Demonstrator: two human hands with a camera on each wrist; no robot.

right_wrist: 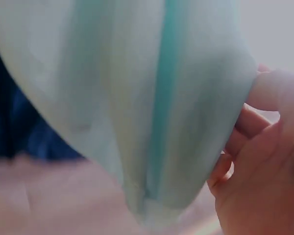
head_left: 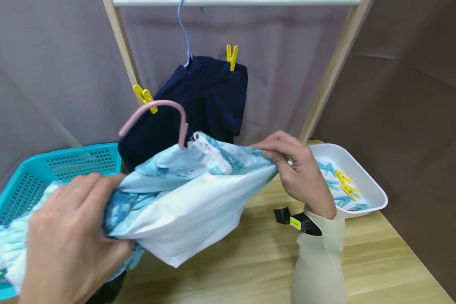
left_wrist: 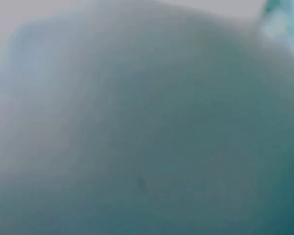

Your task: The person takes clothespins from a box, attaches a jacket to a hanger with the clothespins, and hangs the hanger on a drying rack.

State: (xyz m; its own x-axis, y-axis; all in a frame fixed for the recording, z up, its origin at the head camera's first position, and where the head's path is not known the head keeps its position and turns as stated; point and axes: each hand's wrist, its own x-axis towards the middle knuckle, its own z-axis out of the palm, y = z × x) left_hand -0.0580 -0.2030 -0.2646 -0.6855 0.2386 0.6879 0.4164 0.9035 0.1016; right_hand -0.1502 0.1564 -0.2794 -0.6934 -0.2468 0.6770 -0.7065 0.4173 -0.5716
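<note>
A light blue and white tie-dyed garment (head_left: 197, 202) with a white zipper (head_left: 213, 154) is held up over the table. From its top opening sticks the hook of a pink hanger (head_left: 153, 103); the rest of the hanger is hidden in the cloth. My left hand (head_left: 76, 232) grips the garment's left side, thumb in front. At the upper right corner my right hand (head_left: 300, 169) pinches the cloth between thumb and fingers. In the right wrist view pale fabric (right_wrist: 201, 107) hangs beside the fingers (right_wrist: 250, 122). Blurred cloth fills nearly all of the left wrist view.
Behind, dark navy clothing (head_left: 209, 93) hangs from a blue hanger (head_left: 184, 33) with yellow clothespins (head_left: 232, 57) on it, under a rack's white bar (head_left: 235, 2). A turquoise basket (head_left: 80, 162) with pale cloth stands left. At right, a white tray (head_left: 365, 169) contains blue and yellow clothespins.
</note>
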